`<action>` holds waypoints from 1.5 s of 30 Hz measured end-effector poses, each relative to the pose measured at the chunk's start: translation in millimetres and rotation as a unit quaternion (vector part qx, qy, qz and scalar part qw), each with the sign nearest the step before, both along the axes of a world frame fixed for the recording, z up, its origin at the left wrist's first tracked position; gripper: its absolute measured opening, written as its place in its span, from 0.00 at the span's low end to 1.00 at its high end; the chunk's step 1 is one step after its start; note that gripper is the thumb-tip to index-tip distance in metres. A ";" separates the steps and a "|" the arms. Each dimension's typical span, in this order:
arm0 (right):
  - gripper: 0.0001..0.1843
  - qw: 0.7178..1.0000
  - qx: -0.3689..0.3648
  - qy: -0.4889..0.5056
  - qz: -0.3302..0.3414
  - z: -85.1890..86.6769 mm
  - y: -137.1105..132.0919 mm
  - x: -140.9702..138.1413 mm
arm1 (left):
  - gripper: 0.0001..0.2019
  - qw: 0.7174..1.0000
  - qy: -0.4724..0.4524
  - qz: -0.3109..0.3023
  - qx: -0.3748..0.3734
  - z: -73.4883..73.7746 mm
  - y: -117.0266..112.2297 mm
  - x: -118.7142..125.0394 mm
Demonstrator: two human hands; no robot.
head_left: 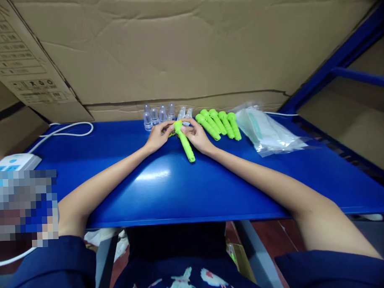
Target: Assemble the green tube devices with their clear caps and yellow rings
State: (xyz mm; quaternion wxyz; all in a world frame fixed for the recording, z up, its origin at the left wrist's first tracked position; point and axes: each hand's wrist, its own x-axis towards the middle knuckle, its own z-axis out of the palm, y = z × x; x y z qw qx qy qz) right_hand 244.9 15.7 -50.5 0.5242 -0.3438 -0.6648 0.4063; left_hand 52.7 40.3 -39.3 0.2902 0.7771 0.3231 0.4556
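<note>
Both my hands meet at the far middle of the blue table [168, 182]. My left hand [158, 136] and my right hand [198, 135] pinch the top end of a bright green plastic tube [185, 145], whose lower end rests on the table and points toward me. Just behind my fingers stand several small clear plastic caps [158, 114]. To the right of my right hand, several more green tubes [219, 123] lie side by side against the cardboard.
A heap of clear plastic bags [267, 131] lies at the right of the green tubes. A white power strip [14, 162] with its white cable [68, 130] sits at the left edge. Cardboard sheets [176, 48] wall off the back; a blue rack frame [343, 57] rises at the right.
</note>
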 end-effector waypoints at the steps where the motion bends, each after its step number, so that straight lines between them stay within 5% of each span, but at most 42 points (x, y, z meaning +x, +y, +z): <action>1: 0.36 1.000 0.000 -0.001 0.004 0.4 -0.2 0.0 | 0.21 1.000 -0.011 -0.006 -0.002 0.1 -0.3 -0.2; 15: 0.32 1.000 -0.008 -0.013 0.014 5.3 -6.4 0.1 | 0.21 0.996 -0.072 -0.019 -0.055 -0.1 0.4 -0.5; 25: 0.37 0.999 -0.031 0.000 -0.008 -3.7 3.0 -0.1 | 0.26 0.999 -0.028 0.003 -0.040 -2.3 1.7 -1.4; 45: 0.30 0.998 0.064 0.003 -0.018 2.8 0.6 -0.3 | 0.24 1.000 0.000 -0.010 -0.012 1.8 -4.4 -1.3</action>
